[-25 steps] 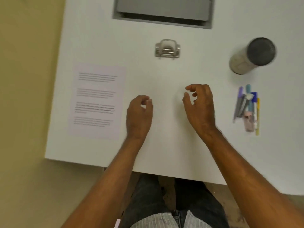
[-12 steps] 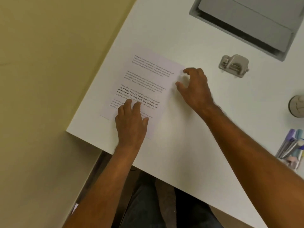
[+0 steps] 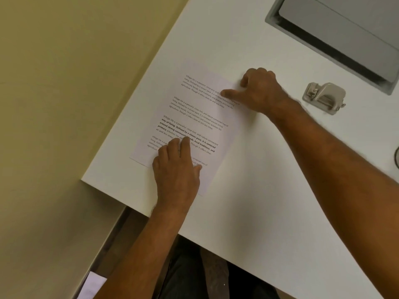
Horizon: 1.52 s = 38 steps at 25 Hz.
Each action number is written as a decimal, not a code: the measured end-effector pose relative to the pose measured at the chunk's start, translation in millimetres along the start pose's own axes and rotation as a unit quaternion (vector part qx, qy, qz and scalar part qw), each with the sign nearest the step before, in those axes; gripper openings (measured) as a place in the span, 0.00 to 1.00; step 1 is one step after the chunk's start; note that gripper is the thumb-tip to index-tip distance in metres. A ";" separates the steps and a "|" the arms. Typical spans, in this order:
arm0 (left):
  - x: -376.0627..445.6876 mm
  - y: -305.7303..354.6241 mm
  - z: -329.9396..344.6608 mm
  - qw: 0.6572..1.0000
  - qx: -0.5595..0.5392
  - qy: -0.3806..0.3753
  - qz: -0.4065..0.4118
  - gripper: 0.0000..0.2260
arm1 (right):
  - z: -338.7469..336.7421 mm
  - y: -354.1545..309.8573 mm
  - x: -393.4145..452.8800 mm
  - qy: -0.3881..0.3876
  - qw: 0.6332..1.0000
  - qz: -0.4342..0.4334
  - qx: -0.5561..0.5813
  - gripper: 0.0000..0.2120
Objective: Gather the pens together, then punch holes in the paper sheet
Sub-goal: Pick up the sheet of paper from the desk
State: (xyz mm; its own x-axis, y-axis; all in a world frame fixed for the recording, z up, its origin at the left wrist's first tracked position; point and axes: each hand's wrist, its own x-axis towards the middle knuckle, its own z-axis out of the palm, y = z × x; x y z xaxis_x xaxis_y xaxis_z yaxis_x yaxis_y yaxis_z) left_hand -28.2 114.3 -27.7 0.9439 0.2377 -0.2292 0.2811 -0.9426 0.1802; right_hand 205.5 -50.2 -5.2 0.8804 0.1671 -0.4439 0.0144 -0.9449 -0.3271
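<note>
A printed paper sheet [image 3: 194, 117] lies flat near the left corner of the white table [image 3: 269, 190]. My left hand [image 3: 176, 169] rests palm down on the sheet's near end, fingers together. My right hand [image 3: 259, 91] is at the sheet's far right corner, thumb on top of the paper and fingers curled at its edge. A grey metal hole punch [image 3: 323, 98] stands to the right of that hand, apart from it. The pens are out of view.
A grey recessed hatch [image 3: 336, 37] sits in the table at the top right. A dark rim [image 3: 396, 156] shows at the right frame edge. The table's left edge and near corner are close to the sheet; yellowish floor lies beyond.
Both hands went left from mid-table to the sheet. The left hand settled on its near end, and the right thumb now lies on its far corner. The view swung left, dropping the pens.
</note>
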 end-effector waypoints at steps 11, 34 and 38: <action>-9.1 -11.9 18.4 1.000 0.014 0.006 0.027 0.34 | 4.9 5.9 -20.6 -0.005 0.865 0.141 0.481 0.22; -22.0 -4.9 16.1 0.982 -0.152 0.093 -0.062 0.35 | 85.2 16.9 -140.7 0.065 0.735 0.226 0.636 0.07; -23.3 14.9 1.7 0.915 -0.364 0.090 -0.147 0.39 | 83.4 48.8 -168.6 0.097 0.692 0.276 0.660 0.02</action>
State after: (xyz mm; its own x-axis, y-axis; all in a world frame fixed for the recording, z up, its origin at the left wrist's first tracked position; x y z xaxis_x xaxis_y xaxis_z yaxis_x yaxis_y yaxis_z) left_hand -46.3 94.3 -21.3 0.8031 0.5537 -0.2203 0.5071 -0.4407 0.7407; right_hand 18.2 -101.0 -15.9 0.6272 -0.2788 -0.7273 -0.6825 0.2531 -0.6856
